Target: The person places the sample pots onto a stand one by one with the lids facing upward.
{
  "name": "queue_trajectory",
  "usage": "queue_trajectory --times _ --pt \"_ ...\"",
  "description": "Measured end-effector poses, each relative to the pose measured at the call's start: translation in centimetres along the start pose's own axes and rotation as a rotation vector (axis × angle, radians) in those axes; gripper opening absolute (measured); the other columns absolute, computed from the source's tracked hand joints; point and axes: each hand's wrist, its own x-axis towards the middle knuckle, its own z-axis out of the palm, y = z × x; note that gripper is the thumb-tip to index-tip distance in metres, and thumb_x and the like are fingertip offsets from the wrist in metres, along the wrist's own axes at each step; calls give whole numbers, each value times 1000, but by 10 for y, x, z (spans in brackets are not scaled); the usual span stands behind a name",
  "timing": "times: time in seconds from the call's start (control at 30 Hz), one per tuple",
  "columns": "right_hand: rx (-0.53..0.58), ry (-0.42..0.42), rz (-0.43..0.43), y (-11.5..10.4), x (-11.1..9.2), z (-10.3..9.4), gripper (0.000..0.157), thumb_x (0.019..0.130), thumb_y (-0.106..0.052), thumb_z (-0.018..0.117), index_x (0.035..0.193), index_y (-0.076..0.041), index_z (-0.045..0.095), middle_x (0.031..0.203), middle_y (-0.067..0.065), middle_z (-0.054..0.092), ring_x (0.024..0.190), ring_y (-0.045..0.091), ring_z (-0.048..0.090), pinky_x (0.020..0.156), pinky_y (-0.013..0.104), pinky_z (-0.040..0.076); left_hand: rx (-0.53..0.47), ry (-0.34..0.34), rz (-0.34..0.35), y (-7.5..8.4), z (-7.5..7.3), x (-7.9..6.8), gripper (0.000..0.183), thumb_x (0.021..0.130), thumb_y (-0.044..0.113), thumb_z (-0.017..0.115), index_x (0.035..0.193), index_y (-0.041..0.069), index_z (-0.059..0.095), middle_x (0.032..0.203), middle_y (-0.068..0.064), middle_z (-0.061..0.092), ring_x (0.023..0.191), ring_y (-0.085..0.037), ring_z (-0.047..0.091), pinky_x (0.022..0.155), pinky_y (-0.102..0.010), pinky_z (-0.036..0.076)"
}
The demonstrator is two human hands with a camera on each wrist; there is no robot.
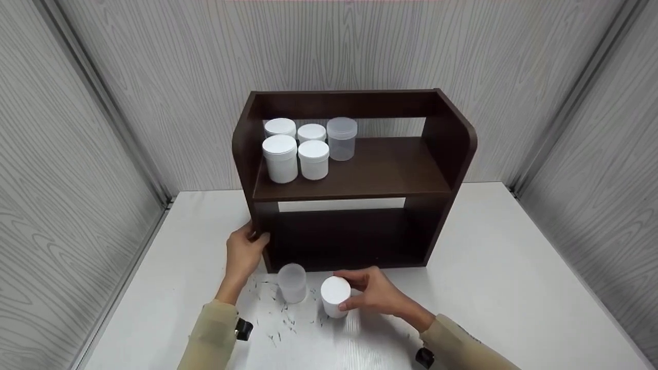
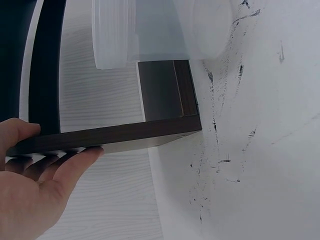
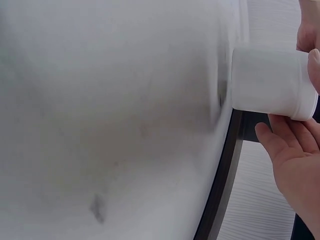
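My left hand (image 1: 244, 254) grips the left side panel of a dark brown two-tier shelf (image 1: 390, 169), low near its front edge. In the left wrist view, the thumb and fingers (image 2: 80, 167) lie about the panel's edge. With thumb and fingers, my right hand (image 1: 378, 293) holds a white lidded jar (image 1: 335, 303) near its lid, in front of the shelf. The right wrist view shows this jar (image 3: 267, 82) sideways. Between the hands, a translucent plastic jar (image 1: 292, 285) stands on the table before the shelf's lower left corner.
On the upper tier's left stand several white lidded jars (image 1: 281, 164) and a translucent lidded jar (image 1: 342, 141). The white table (image 1: 488, 298) bears dark scuff marks near the front jars. Grey wood-grain walls (image 1: 154, 61) enclose the back and both sides.
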Motion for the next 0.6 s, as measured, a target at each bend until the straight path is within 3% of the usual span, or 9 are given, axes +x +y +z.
queue_trajectory --times 0.6 --pt "-32 25 14 -35 -18 -31 71 80 -1 90 143 10 58 142 24 62 131 37 61 108 35 52 -27 -29 -7 0 0 -2 54 100 7 66 147 -13 50 141 -30 60 127 -43 63 101 -45 57"
